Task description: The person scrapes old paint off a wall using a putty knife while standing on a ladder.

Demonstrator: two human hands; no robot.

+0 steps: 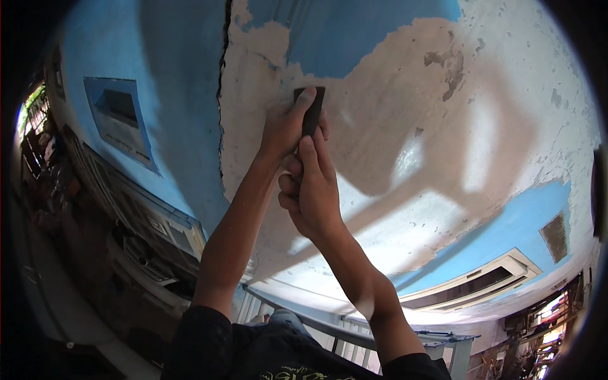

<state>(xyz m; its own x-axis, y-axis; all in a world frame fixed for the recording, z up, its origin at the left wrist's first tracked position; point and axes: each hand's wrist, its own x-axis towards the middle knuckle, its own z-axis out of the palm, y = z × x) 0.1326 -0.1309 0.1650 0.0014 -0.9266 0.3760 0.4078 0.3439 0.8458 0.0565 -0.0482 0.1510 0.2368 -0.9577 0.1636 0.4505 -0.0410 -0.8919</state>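
Note:
Both my arms reach up to a ceiling (405,101) of peeling blue paint and bare beige plaster. A dark flat scraper blade (312,109) presses against the plaster near a blue paint edge. My left hand (285,126) presses fingers on the blade's top. My right hand (310,190) is wrapped around the tool's handle just below, which the fist hides. Scraped plaster spreads right of the tool; remaining blue paint (354,31) lies just above it.
A long crack (221,95) runs down the ceiling left of my hands. A wall-mounted air conditioner (472,285) sits lower right, a recessed blue opening (117,114) at left. White window bars (354,339) show below, cluttered shelves (38,145) at far left.

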